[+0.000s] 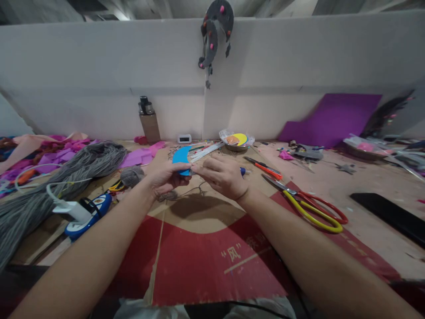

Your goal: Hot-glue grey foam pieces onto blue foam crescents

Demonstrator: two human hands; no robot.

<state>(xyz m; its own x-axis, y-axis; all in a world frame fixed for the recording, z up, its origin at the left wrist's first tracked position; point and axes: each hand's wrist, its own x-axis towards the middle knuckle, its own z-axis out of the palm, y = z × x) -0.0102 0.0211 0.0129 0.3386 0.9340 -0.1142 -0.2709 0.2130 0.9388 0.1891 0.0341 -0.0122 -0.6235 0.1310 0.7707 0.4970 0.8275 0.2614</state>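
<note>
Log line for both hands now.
left hand: holds curved blue piece | right hand: fingertips at its lower end | nearby: scissors, red and yellow handles

This looks like a craft workshop: a table (332,186) strewn with pink and purple scraps (59,161), a thick hank of grey yarn (83,166), large scissors (310,208) and a cutter (270,170), with printed cardboard (215,270) spread over part of it. A power strip (86,219) lies among the materials, and a dangling ornament (222,17) hangs against the plain white partition (282,57) behind.
</note>
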